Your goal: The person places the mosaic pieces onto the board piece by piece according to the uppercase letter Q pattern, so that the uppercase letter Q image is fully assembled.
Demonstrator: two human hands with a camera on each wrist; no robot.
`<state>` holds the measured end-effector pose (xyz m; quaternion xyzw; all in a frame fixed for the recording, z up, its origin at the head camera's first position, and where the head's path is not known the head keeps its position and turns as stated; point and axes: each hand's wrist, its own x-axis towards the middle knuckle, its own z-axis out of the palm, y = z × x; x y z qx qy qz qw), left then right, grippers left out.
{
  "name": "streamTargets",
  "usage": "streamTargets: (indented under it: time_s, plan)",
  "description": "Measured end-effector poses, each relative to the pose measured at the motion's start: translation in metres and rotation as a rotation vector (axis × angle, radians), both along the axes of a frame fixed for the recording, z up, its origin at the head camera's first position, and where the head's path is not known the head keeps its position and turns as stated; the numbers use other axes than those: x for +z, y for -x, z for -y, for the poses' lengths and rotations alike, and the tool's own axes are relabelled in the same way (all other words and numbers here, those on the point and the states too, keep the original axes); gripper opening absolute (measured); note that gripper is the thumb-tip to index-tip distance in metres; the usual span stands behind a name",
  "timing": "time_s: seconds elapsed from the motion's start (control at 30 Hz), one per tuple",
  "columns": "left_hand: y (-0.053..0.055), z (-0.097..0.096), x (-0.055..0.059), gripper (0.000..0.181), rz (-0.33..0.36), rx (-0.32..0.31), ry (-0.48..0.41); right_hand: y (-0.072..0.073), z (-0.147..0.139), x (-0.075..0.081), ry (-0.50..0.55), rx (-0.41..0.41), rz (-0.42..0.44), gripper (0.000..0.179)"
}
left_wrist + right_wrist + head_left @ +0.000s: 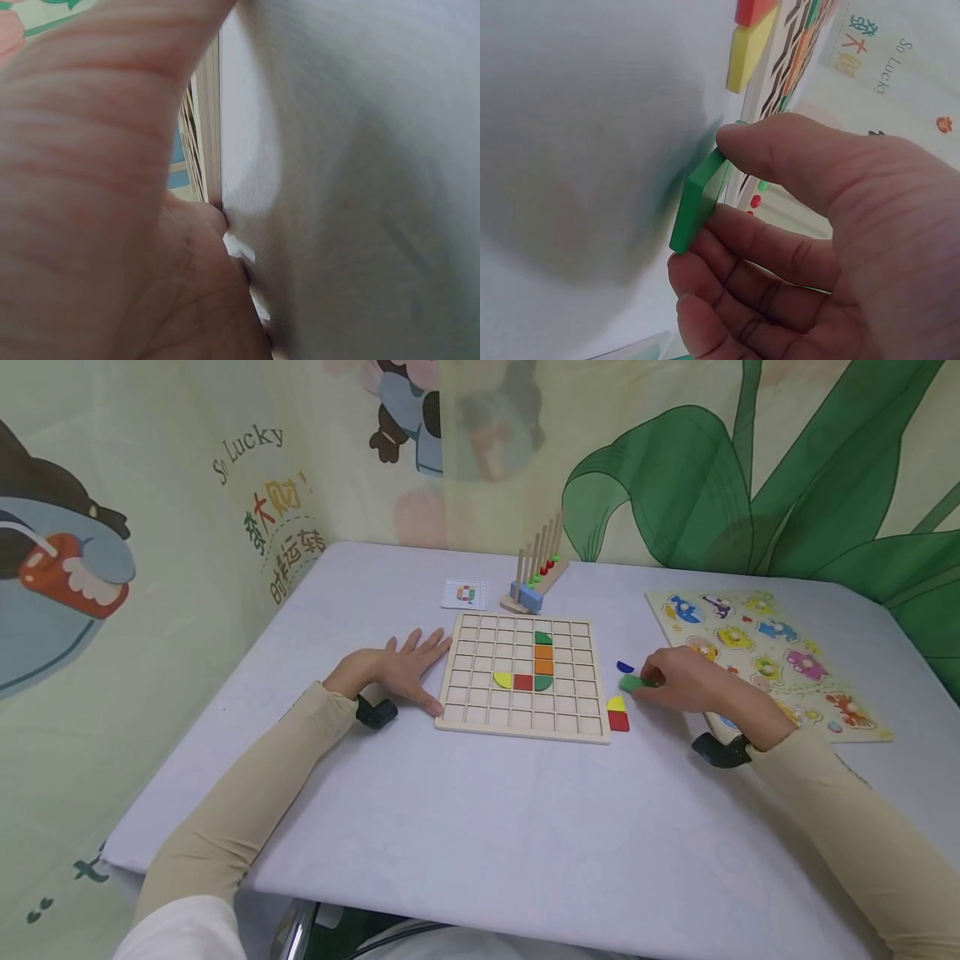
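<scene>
Thumb and fingers of my right hand (678, 678) pinch a green block (699, 196) just right of the wooden grid board (517, 718). My left hand (408, 668) lies with fingers spread at the board's left edge, its thumb by the near left corner. On the grid, a green rounded piece (543, 638) tops a column of two orange squares (543, 659) and another green rounded piece (543, 682). Left of that lower green piece come a red square (522, 682) and a yellow rounded piece (502, 679).
Beside the board's right edge lie a blue piece (625, 667), a yellow piece (617, 703) and a red piece (618, 721). Behind it are a pattern card (464, 594) and a peg rack (527, 597) with beads. An animal puzzle board (750, 677) lies at right, partly under my right forearm.
</scene>
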<state>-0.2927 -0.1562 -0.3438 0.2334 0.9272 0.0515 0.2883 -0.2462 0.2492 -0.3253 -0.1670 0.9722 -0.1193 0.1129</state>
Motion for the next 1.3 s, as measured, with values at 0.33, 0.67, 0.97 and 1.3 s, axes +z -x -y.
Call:
streamTargets:
  time_s: [0.33, 0.67, 0.97, 1.3]
  plan:
    - [-0.002, 0.003, -0.002, 0.125, 0.008, 0.002, -0.015, 0.008, 0.015, 0.010, -0.010, -0.006, 0.020, 0.035]
    - [-0.002, 0.002, -0.004, 0.124, 0.013, -0.006, -0.019, 0.015, 0.014, 0.006, -0.059, -0.009, 0.070, 0.034]
    - [-0.001, 0.002, 0.000, 0.124, 0.014, -0.004, -0.018, 0.018, 0.011, 0.002, -0.062, 0.013, 0.074, 0.030]
    - [-0.002, -0.002, 0.004, 0.123, 0.011, -0.006, -0.006, 0.019, 0.011, 0.004, -0.033, 0.052, 0.024, 0.030]
